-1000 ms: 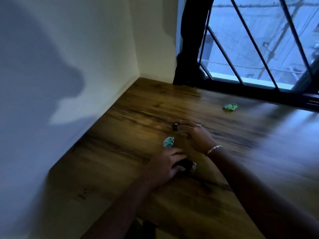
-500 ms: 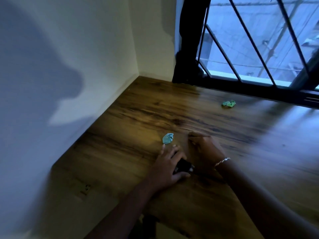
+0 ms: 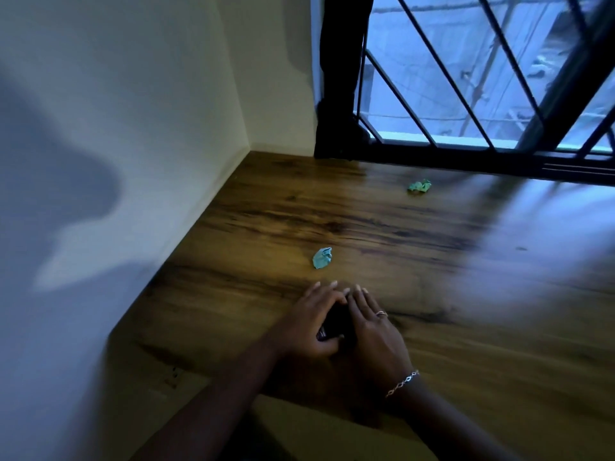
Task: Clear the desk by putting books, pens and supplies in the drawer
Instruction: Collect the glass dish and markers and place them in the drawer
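Observation:
Near the front edge of the wooden desk point(image 3: 432, 294), my left hand point(image 3: 306, 324) curls its fingers and thumb round a small black object point(image 3: 332, 322), which is mostly hidden. My right hand point(image 3: 372, 327) lies beside it with its fingers stretched out flat, touching the same black object from the right. A ring and a bracelet show on that hand. A crumpled blue paper ball point(image 3: 322, 257) lies on the desk just beyond my fingertips. A crumpled green paper ball point(image 3: 420, 186) lies farther back near the window.
A pale wall point(image 3: 133, 161) runs along the desk's left side and meets the back corner. A black window frame with a diagonal grille point(image 3: 466, 94) closes the back. A lighter brown surface point(image 3: 299, 427) shows below the desk's front edge.
My right hand picked up a small dark item farther out, drew back as a fist, and now lies flat against the black object in my left hand. Both hands came nearer the front edge.

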`<state>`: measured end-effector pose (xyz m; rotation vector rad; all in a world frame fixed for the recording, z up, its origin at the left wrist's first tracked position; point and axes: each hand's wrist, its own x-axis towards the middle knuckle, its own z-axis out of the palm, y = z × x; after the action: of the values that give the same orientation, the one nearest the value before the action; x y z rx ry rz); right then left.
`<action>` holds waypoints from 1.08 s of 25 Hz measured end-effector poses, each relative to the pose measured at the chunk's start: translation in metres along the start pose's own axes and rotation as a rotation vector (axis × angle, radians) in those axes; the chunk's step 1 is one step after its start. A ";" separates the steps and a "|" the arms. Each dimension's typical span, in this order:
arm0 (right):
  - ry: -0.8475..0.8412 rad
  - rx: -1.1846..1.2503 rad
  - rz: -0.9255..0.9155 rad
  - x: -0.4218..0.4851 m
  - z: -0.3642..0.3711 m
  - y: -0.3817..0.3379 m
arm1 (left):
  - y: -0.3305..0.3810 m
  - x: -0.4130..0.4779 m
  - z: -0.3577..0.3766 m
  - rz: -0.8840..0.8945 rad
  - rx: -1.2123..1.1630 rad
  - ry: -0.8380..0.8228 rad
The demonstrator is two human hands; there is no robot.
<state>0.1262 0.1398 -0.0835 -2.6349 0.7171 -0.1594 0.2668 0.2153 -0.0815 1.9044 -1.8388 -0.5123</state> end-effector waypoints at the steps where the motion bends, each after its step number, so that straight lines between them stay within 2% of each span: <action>1: -0.008 -0.024 0.033 -0.005 0.005 -0.008 | -0.001 -0.007 -0.003 0.017 -0.021 -0.008; 4: 0.125 -0.098 0.108 -0.017 0.017 -0.030 | -0.003 -0.023 -0.009 0.070 -0.046 -0.044; 8: 0.103 -0.213 0.147 -0.023 0.024 -0.048 | -0.011 -0.026 -0.013 0.093 0.011 -0.100; 11: 0.163 -0.135 0.148 -0.027 0.023 -0.050 | -0.008 -0.029 -0.013 0.162 0.074 -0.074; 13: 0.087 -0.057 0.130 -0.032 0.027 -0.045 | -0.001 -0.037 -0.010 0.194 0.067 0.002; 14: 0.116 -0.019 0.143 -0.034 0.031 -0.043 | 0.001 -0.042 -0.007 0.195 0.063 0.034; 17: 0.262 -0.021 0.176 -0.043 0.042 -0.040 | 0.008 -0.057 0.001 0.187 0.025 0.170; 21: 0.500 -0.045 0.178 -0.072 0.061 -0.047 | 0.027 -0.094 0.030 0.119 -0.122 0.486; 25: 0.686 -0.060 0.006 -0.106 0.091 -0.059 | 0.040 -0.122 0.063 0.094 -0.195 0.553; 27: 0.743 -0.020 -0.009 -0.122 0.105 -0.067 | 0.039 -0.135 0.082 0.054 -0.241 0.597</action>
<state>0.0743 0.2913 -0.1519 -2.5683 0.9206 -1.1748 0.1830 0.3449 -0.1339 1.6123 -1.3654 -0.1132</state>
